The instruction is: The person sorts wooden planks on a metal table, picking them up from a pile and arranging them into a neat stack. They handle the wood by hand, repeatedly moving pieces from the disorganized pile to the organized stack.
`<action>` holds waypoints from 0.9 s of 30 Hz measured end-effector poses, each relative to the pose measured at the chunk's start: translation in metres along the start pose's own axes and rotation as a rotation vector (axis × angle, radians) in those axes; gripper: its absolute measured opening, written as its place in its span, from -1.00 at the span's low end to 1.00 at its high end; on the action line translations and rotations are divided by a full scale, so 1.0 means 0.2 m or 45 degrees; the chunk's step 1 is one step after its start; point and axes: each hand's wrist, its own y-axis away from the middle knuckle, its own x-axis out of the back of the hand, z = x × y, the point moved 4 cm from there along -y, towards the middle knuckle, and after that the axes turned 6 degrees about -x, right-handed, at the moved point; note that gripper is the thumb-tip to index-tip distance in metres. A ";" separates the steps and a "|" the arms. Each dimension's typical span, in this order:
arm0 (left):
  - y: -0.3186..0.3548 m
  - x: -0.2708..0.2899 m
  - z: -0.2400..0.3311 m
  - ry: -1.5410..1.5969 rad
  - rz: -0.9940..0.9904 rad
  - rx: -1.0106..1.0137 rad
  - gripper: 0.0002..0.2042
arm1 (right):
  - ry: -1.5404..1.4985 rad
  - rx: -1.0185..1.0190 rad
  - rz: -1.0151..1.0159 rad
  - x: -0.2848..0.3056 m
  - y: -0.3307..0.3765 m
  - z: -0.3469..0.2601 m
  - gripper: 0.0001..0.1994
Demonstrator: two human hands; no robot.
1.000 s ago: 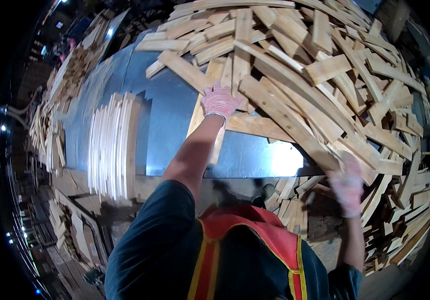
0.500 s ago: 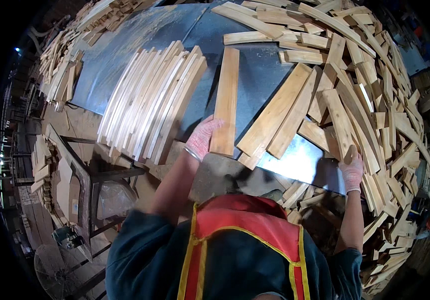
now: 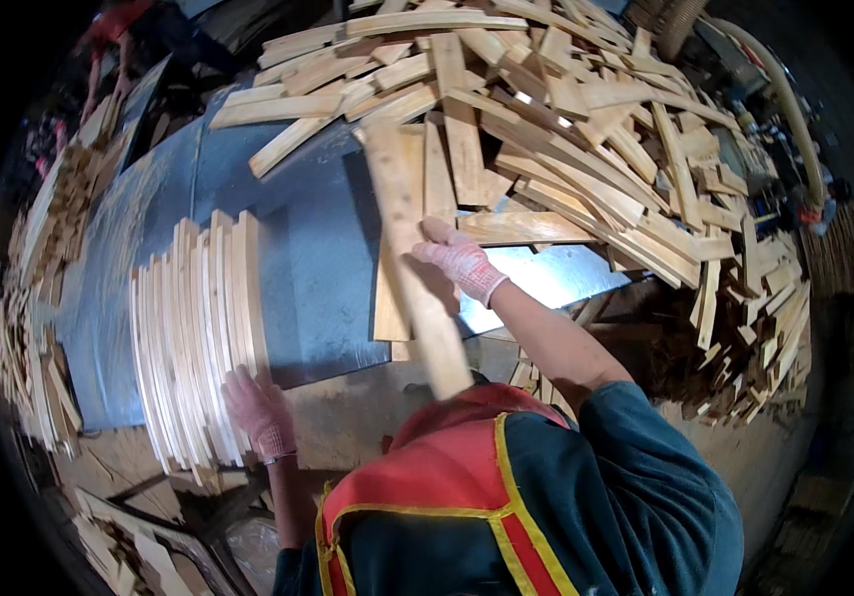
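A long pale wooden board (image 3: 407,233) is gripped in my gloved right hand (image 3: 459,262), slanted and slightly blurred, its near end by my chest. It passes over other boards lying on the blue-grey metal table (image 3: 317,248). My gloved left hand (image 3: 259,414) is at the near right end of a row of boards (image 3: 193,333) standing on edge side by side. Its fingers look stretched out against the row's last board; whether they press on it is hard to tell. Both gloves are whitish pink.
A big jumbled heap of loose boards (image 3: 586,149) spreads over the table's far and right parts. More wood is stacked along the left edge (image 3: 49,238). Another person (image 3: 119,40) stands at the far left. A thick hose (image 3: 784,99) curves at the far right.
My left hand has let go of its separate board and is now at the standing row. My right hand has raised a board from the heap and brought it inward. The view has turned.
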 end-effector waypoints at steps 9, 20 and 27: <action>-0.01 -0.38 0.78 1.163 -0.012 -0.188 -0.15 | 1.409 0.259 0.916 1.44 -0.02 -0.24 -0.58; -0.34 -0.05 1.15 0.656 -0.480 -0.071 0.01 | 0.271 -0.100 0.581 2.06 -0.27 -0.12 -0.02; -0.39 -0.56 0.88 2.234 -1.095 0.306 -0.53 | 0.485 -0.169 0.635 2.17 -0.56 -0.20 -0.27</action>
